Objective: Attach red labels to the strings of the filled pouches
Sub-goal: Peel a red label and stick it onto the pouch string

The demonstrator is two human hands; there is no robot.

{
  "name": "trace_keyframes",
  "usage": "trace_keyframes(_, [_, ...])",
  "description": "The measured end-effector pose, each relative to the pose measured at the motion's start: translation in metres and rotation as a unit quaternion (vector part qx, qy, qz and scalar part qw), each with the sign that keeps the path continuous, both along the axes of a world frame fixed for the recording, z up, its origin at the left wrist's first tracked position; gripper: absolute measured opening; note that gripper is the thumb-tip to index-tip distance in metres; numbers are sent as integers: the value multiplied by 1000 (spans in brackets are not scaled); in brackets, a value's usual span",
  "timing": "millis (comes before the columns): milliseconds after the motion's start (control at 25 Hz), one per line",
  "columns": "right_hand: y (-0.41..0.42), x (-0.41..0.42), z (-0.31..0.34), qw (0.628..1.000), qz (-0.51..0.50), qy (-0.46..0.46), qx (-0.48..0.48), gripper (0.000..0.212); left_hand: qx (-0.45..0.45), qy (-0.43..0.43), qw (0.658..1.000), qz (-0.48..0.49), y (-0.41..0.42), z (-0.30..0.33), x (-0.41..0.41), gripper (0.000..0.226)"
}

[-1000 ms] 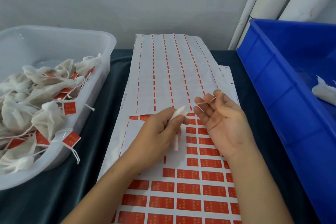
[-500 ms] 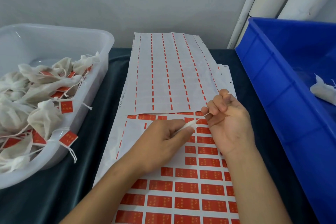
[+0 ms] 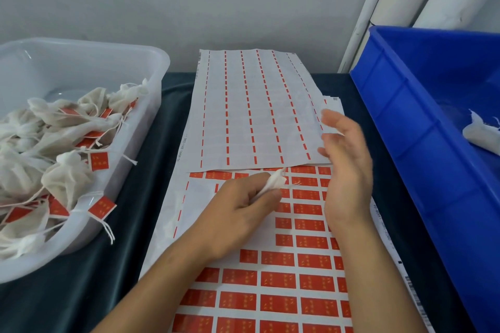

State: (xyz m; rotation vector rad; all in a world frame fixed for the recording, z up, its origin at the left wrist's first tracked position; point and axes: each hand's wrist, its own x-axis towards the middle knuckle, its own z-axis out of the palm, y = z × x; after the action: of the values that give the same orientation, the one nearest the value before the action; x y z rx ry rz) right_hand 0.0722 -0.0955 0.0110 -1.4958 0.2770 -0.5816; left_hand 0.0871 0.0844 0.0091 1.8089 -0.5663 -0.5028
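- A person's left hand [image 3: 243,208] grips a small white pouch [image 3: 273,183] at the centre of the scene, its top poking out past the curled fingers, with a thin string [image 3: 293,184] trailing toward 3 o'clock.
- The right hand [image 3: 345,167] hovers just beside it at 3 o'clock, palm turned inward, fingers straight and released, blurred at the tips, holding nothing.
- Beneath both hands lies a sheet of red labels [image 3: 278,278], several spaces already bare near the left hand.
- A stripped backing sheet [image 3: 251,111] with only red dashes overlaps it toward 12 o'clock.
- At 9 o'clock, a clear plastic tub [image 3: 140,67] holds a heap of tagged pouches [image 3: 62,178], red tags on their strings, one tag [image 3: 102,207] draped over the rim.
- At 3 o'clock, a blue bin [image 3: 405,116] contains a white pouch [image 3: 479,134].
- All rests on a dark green tabletop [image 3: 130,224].
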Motion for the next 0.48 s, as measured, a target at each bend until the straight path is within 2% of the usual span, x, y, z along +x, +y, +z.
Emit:
trace_keyframes(120, [6,-2,0,982,175,18,-73,27,-8,-21,1000,10,0,0,3,29])
trace_keyframes(200, [11,-2,-1,964,229,56,-126,25,-17,-38,999,21,1,-3,6,31])
trace_keyframes(360, [12,-1,-3,970,164,66,-169,13,-33,-40,998,48,1,-9,12,35])
trace_keyframes(480, [11,0,-6,974,120,61,-182,11,-41,-43,997,48,-1,-8,12,29])
